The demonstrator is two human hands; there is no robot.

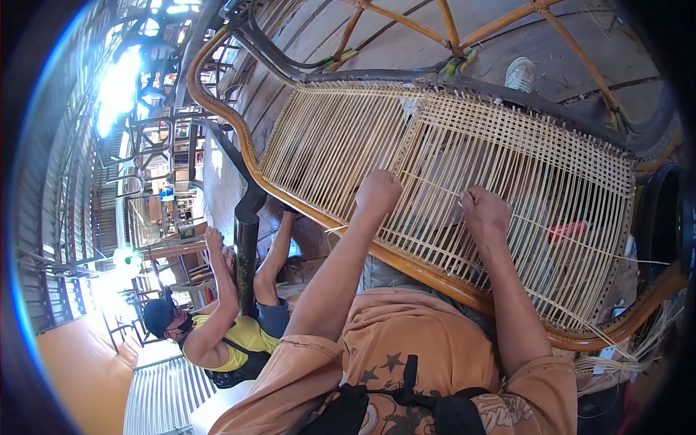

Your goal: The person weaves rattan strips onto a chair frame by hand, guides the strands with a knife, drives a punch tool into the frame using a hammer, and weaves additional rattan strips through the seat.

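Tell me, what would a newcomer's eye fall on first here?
First, the big, partly woven cane panel stretching across the centre in its curved wooden frame. Over its middle, the wearer's left grip and right grip are closed like fists, a pale strand between them. At lower left, a co-worker in yellow.

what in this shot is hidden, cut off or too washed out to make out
All in the head view:
- Left hand: its own back hides the grip, so what it may hold is unclear.
- Red thing: seen only through strands of the cane panel; its kind is unclear.
- Loose strand bundle: partly lost at the picture's dark edge.
- Bright patch: glare washes out whatever lies there.
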